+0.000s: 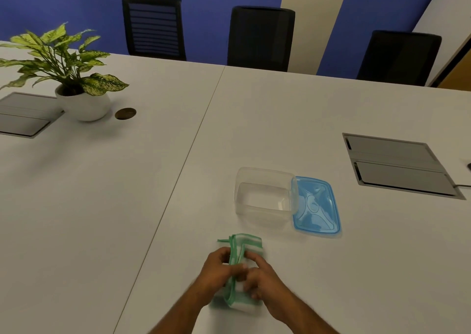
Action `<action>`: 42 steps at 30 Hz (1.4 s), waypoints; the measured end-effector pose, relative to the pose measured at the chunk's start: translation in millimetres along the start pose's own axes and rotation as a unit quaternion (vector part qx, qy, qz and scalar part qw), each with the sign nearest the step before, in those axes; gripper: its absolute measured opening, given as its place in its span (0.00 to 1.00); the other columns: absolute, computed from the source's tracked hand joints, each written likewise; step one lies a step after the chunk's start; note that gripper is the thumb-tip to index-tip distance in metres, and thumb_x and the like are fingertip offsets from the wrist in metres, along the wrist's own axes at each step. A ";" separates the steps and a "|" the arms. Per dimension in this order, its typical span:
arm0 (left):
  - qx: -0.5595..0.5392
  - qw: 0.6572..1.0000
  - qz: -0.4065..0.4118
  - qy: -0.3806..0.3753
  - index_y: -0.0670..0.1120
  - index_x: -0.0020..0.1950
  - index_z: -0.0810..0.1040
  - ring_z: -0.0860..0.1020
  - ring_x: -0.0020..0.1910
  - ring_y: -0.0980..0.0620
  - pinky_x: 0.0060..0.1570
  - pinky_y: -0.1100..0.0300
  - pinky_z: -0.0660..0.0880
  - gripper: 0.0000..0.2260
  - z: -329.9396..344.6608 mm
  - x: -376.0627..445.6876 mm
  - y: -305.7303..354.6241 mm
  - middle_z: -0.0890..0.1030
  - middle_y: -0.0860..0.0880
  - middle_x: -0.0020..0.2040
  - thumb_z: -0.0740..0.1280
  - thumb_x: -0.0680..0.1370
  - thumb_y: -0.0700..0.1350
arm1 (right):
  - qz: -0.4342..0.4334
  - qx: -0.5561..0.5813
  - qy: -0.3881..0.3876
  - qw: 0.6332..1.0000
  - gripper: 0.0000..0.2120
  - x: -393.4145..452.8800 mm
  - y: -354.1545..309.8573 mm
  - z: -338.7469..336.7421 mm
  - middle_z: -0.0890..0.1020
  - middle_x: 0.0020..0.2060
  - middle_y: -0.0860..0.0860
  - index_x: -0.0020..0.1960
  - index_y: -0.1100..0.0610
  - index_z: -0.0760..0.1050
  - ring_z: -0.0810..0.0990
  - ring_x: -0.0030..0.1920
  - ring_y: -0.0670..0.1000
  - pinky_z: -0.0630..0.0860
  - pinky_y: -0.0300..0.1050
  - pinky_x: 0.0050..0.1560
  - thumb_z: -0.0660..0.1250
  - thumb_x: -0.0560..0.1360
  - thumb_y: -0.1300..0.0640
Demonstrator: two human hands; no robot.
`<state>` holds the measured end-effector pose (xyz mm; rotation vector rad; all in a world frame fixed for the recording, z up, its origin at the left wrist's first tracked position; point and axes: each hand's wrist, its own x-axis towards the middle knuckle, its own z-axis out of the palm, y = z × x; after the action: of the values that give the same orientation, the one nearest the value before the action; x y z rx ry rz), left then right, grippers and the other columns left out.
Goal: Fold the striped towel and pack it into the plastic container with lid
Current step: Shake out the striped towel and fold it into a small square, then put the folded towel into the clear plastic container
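Observation:
The green-and-white striped towel [246, 243] lies folded into a narrow bundle on the white table near the front edge. My left hand [216, 270] grips its left side and my right hand [262, 279] presses and holds its right side, both over the bundle's middle. Beyond the towel stands the clear plastic container [265, 193], open and empty. Its blue lid [317, 205] lies flat on the table, touching the container's right side.
A potted plant [76, 78] and a brown round disc [125, 113] sit at the far left. Grey cable hatches [397, 165] are set into the table at right and far left. Three black chairs [260, 38] stand behind the table.

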<state>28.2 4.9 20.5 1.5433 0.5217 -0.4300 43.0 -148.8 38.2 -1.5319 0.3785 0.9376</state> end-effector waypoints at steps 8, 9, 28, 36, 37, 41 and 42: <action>0.060 0.991 -0.009 0.115 0.48 0.51 0.80 0.83 0.45 0.50 0.42 0.57 0.80 0.13 -16.3 4.5 -9.0 0.85 0.49 0.46 0.66 0.71 0.33 | 0.017 0.003 0.080 0.997 0.21 4.5 9.1 -3.3 0.81 0.37 0.55 0.58 0.52 0.75 0.77 0.34 0.51 0.75 0.44 0.35 0.69 0.66 0.65; 0.090 0.987 -0.009 0.130 0.48 0.50 0.80 0.82 0.43 0.52 0.39 0.59 0.78 0.12 -18.2 5.2 -11.5 0.84 0.50 0.44 0.66 0.71 0.34 | 0.021 -0.004 0.088 0.996 0.18 4.4 11.8 -5.5 0.81 0.37 0.54 0.57 0.52 0.76 0.78 0.33 0.51 0.76 0.43 0.34 0.70 0.69 0.64; 0.200 0.977 0.068 0.038 0.52 0.41 0.70 0.74 0.36 0.54 0.39 0.57 0.72 0.06 -21.2 19.0 -17.6 0.78 0.51 0.39 0.64 0.71 0.41 | -0.030 -0.104 0.125 0.986 0.35 25.6 37.0 -24.1 0.83 0.52 0.56 0.62 0.55 0.71 0.83 0.49 0.55 0.80 0.49 0.45 0.82 0.59 0.59; 0.323 0.922 0.172 -0.128 0.54 0.48 0.74 0.80 0.46 0.51 0.47 0.56 0.77 0.06 -16.0 19.4 42.0 0.82 0.52 0.46 0.65 0.73 0.45 | -0.180 -0.212 -0.014 0.960 0.63 3.9 -29.4 -75.4 0.68 0.68 0.41 0.78 0.41 0.52 0.72 0.67 0.48 0.76 0.40 0.59 0.86 0.54 0.47; 0.331 0.917 0.172 -0.141 0.55 0.48 0.74 0.80 0.47 0.51 0.48 0.57 0.76 0.07 -12.6 20.1 50.3 0.82 0.52 0.47 0.65 0.72 0.45 | -0.169 -0.229 -0.041 0.958 0.61 1.3 -36.4 -77.8 0.69 0.67 0.39 0.77 0.40 0.52 0.74 0.65 0.45 0.77 0.38 0.59 0.86 0.54 0.48; 0.346 0.906 0.166 -0.177 0.59 0.51 0.74 0.79 0.48 0.53 0.48 0.60 0.75 0.10 -6.1 25.4 79.9 0.81 0.53 0.50 0.66 0.71 0.47 | -0.167 -0.225 -0.073 0.957 0.34 -0.1 -49.9 -82.6 0.84 0.58 0.52 0.66 0.51 0.75 0.83 0.57 0.53 0.80 0.53 0.60 0.81 0.63 0.60; 0.354 0.904 0.155 -0.182 0.59 0.52 0.75 0.79 0.48 0.52 0.47 0.60 0.75 0.11 -8.3 27.9 86.9 0.81 0.52 0.51 0.67 0.71 0.48 | -0.173 -0.198 -0.072 0.962 0.27 -0.7 -51.3 -83.7 0.86 0.55 0.54 0.62 0.51 0.80 0.84 0.55 0.54 0.82 0.52 0.58 0.80 0.65 0.62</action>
<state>100.2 14.3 76.4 2.1319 -0.2148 -0.6867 107.4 -216.9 67.6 -1.8027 -0.1920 0.8707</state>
